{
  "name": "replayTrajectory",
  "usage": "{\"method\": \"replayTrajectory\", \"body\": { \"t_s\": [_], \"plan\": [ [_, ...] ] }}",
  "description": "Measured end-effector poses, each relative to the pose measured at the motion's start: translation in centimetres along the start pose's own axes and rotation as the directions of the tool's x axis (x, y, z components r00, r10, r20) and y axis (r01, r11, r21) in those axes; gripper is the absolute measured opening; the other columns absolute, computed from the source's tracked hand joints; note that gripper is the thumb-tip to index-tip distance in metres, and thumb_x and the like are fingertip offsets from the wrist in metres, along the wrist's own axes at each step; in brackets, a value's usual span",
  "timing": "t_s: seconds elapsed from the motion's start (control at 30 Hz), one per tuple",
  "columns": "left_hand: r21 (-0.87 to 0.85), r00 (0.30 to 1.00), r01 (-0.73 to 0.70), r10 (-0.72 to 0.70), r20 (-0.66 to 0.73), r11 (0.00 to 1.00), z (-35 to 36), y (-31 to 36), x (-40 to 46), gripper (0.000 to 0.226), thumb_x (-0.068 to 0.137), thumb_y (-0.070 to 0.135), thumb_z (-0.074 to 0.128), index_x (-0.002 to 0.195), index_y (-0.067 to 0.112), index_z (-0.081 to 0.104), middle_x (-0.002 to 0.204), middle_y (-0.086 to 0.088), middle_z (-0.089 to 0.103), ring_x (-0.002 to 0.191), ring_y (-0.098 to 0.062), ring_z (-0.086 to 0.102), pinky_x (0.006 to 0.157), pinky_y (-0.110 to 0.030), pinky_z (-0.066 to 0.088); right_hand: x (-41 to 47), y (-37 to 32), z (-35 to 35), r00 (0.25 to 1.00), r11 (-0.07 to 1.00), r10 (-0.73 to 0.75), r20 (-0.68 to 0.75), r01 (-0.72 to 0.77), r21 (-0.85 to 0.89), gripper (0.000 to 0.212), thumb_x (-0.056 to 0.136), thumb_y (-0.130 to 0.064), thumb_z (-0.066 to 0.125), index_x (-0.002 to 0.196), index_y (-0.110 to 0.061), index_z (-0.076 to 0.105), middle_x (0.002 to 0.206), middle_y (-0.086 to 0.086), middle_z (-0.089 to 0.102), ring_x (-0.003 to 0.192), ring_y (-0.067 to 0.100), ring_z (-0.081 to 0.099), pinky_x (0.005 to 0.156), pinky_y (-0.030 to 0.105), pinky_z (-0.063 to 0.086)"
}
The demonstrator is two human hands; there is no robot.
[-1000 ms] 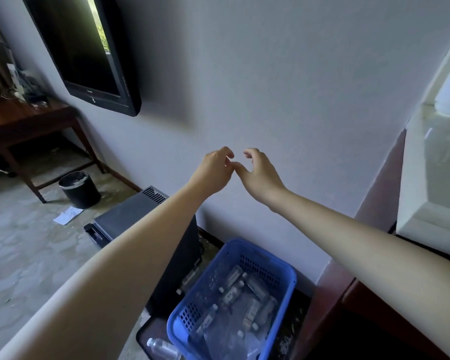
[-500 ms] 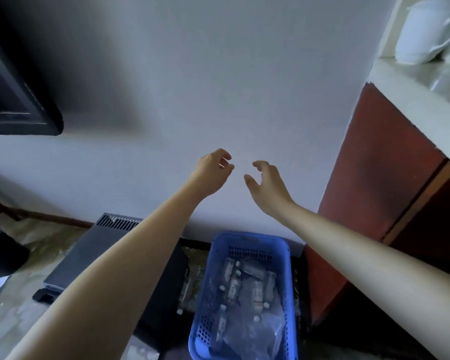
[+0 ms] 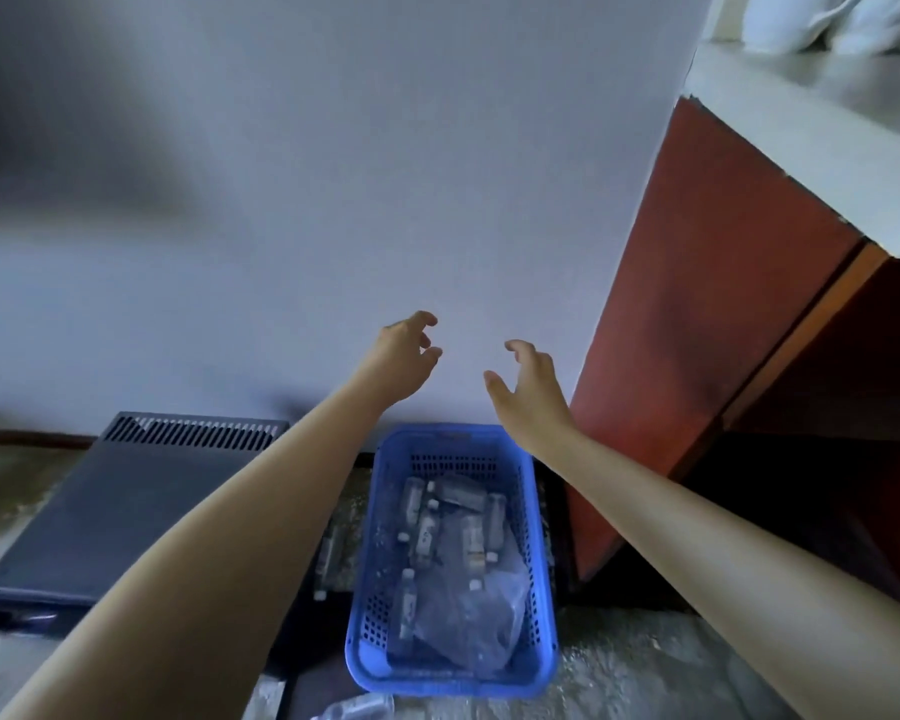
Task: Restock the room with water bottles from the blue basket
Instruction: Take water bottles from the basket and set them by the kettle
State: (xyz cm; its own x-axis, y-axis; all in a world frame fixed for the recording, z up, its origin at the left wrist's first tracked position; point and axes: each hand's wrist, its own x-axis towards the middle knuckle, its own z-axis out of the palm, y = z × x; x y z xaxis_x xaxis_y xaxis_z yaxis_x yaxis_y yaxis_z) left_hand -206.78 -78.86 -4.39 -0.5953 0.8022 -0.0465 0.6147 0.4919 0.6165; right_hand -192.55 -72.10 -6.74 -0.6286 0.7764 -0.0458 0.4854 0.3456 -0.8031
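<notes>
A blue plastic basket point(image 3: 540, 605) stands on the floor against the wall, below both of my arms. Several clear water bottles point(image 3: 427, 532) with white caps lie in it, along with crumpled clear plastic wrap. My left hand point(image 3: 401, 363) and my right hand point(image 3: 528, 392) are stretched out in front of the wall above the basket's far end, a hand's width apart. Both have loosely curled fingers and hold nothing.
A black flat appliance with a vent grille point(image 3: 126, 506) sits on the floor left of the basket. A red-brown cabinet point(image 3: 697, 330) with a white counter top point(image 3: 822, 142) rises on the right, with white crockery point(image 3: 811, 18) on it. Another bottle point(image 3: 357, 709) lies at the bottom edge.
My view has swung right and down; the TV and desk have left the frame. My hands, touching a second ago, have drawn apart and now hover over the basket.
</notes>
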Motion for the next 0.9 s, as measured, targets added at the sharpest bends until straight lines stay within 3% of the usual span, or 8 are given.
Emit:
{"method": "replayTrajectory", "body": {
  "t_s": [0.13,0.27,0.4,0.6,0.7,0.77,0.83,0.9],
  "plan": [
    [0.06,0.997,0.059,-0.062,0.046,0.996,3.6,-3.4,0.2,0.041,0.096,0.019,0.049,0.136,0.01,0.042,0.128,-0.015,0.055,0.113,-0.028,0.054,0.083,-0.031,0.043,0.7,3.7,1.9,1.0,1.0,0.005,0.003,-0.005,-0.005,0.049,0.097,-0.024,0.045,0.143,-0.012,0.029,0.147,0.01,0.028,0.13,0.022,0.039,0.096,0.022,0.029],
    [0.076,0.977,0.188,-0.194,0.083,0.979,8.3,-8.6,-0.8,0.045,0.095,0.017,0.049,0.138,0.009,0.039,0.131,-0.018,0.051,0.117,-0.032,0.05,0.093,-0.036,0.042,0.2,9.0,5.4,0.996,0.996,0.088,0.015,-0.088,-0.035,0.05,0.096,-0.021,0.049,0.141,-0.007,0.032,0.144,0.015,0.033,0.131,0.025,0.038,0.102,0.024,0.029],
    [0.119,0.968,0.194,-0.21,0.137,0.974,13.4,-13.3,-0.9,0.05,0.094,0.017,0.054,0.138,0.005,0.036,0.133,-0.02,0.049,0.121,-0.035,0.047,0.096,-0.037,0.038,0.7,14.7,10.2,0.991,0.991,0.133,0.003,-0.133,-0.02,0.05,0.094,-0.018,0.053,0.139,-0.003,0.037,0.142,0.017,0.039,0.132,0.027,0.038,0.107,0.028,0.027],
    [0.123,0.938,0.247,-0.269,0.217,0.961,22.8,-22.7,-1.0,0.058,0.095,0.019,0.053,0.146,0.014,0.026,0.143,-0.014,0.039,0.127,-0.032,0.045,0.098,-0.044,0.043,1.0,25.3,19.6,0.97,0.97,0.244,0.019,-0.244,-0.018,0.049,0.093,-0.017,0.054,0.138,-0.003,0.039,0.141,0.017,0.041,0.129,0.029,0.043,0.106,0.034,0.034],
    [0.131,0.918,0.299,-0.322,0.231,0.945,28.0,-27.7,-1.6,0.052,0.094,0.019,0.051,0.142,0.014,0.03,0.137,-0.014,0.043,0.117,-0.033,0.05,0.091,-0.047,0.048,0.9,31.1,24.0,0.958,0.959,0.284,0.04,-0.284,-0.026,0.048,0.093,-0.018,0.052,0.138,-0.006,0.039,0.142,0.015,0.04,0.128,0.028,0.044,0.103,0.031,0.034],
    [0.152,0.903,0.323,-0.352,0.245,0.934,31.6,-30.9,-2.3,0.05,0.094,0.018,0.05,0.14,0.013,0.032,0.133,-0.016,0.045,0.115,-0.035,0.049,0.089,-0.045,0.046,0.7,35.0,26.7,0.947,0.949,0.316,0.059,-0.315,-0.03,0.047,0.095,-0.017,0.05,0.139,-0.006,0.038,0.144,0.012,0.038,0.124,0.025,0.046,0.097,0.019,0.034],
    [0.173,0.884,0.349,-0.384,0.265,0.921,35.2,-33.9,-2.9,0.052,0.095,0.018,0.05,0.142,0.014,0.03,0.136,-0.015,0.043,0.12,-0.034,0.047,0.089,-0.044,0.043,0.5,38.4,29.1,0.939,0.942,0.336,0.075,-0.333,-0.043,0.044,0.096,-0.017,0.049,0.137,-0.006,0.039,0.143,0.009,0.039,0.11,0.021,0.051,0.075,0.008,0.035],
    [0.166,0.862,0.387,-0.419,0.285,0.907,38.6,-36.7,-3.4,0.054,0.095,0.019,0.049,0.145,0.017,0.027,0.14,-0.014,0.041,0.123,-0.033,0.046,0.09,-0.043,0.043,0.3,41.7,31.3,0.936,0.939,0.342,0.084,-0.338,-0.062,0.043,0.096,-0.02,0.049,0.136,-0.007,0.04,0.14,0.012,0.042,0.114,0.024,0.05,0.074,0.015,0.031]
  ]
}}
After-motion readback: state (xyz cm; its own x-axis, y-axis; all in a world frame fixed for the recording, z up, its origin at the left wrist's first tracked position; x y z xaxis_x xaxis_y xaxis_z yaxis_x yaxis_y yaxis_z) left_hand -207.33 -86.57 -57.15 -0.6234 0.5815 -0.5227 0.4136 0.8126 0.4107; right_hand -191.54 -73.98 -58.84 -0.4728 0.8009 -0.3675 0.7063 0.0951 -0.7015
